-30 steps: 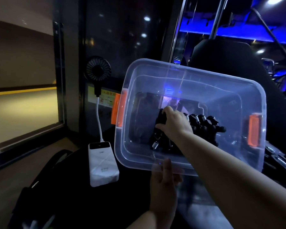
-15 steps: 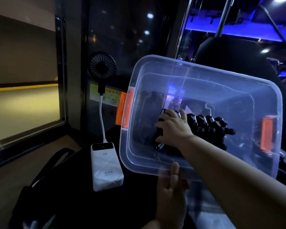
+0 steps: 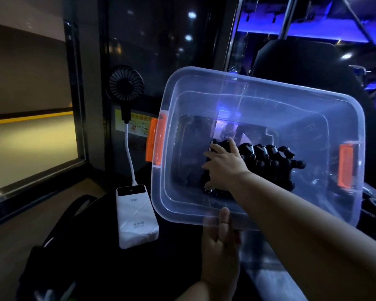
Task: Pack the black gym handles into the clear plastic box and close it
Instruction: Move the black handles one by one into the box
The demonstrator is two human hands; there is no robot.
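The clear plastic box (image 3: pixel 258 83) with orange latches (image 3: pixel 157 142) is tilted with its open top towards me. My left hand (image 3: pixel 220 240) grips its near rim from below, thumb up over the edge. A row of black gym handles (image 3: pixel 269 157) with metal springs lies on the box's bottom. My right hand (image 3: pixel 224 166) reaches inside, with its fingers closed over the leftmost handle. No lid is on the box.
A white power bank (image 3: pixel 135 216) lies left of the box, with a small black fan (image 3: pixel 126 85) on a white stalk plugged into it. A black bag (image 3: pixel 59 246) lies at lower left. A dark seat (image 3: pixel 302 61) and glass panels stand behind.
The box and both hands have drifted slightly right in view. My right hand stays on the same handles and my left hand keeps its hold on the rim.
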